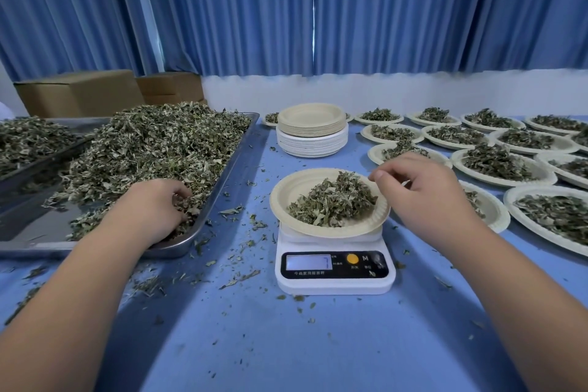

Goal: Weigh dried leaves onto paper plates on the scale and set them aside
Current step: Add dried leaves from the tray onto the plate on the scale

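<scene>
Plate (283, 200) of leaves (332, 202) centred on scale (334, 280).

Scale display washed out, digits unreadable; second tray (31, 140) at 9 o'clock cut off by frame edge. Left hand (156, 204) in tray (28, 232) at 9 o'clock, fingers curled round a clump of leaves, tips buried. Right hand (420, 191) over plate rim at 3 o'clock, fingers curled, thumb near forefinger; contents not discernible. Leaves on plate dry, grey-green, crumpled, heaped. Blue table (254, 344) strewn with fragments; stack (311, 134) at 12 o'clock, filled plates (499, 165) from 1 to 3 o'clock; blue curtains (381, 9) behind.
</scene>
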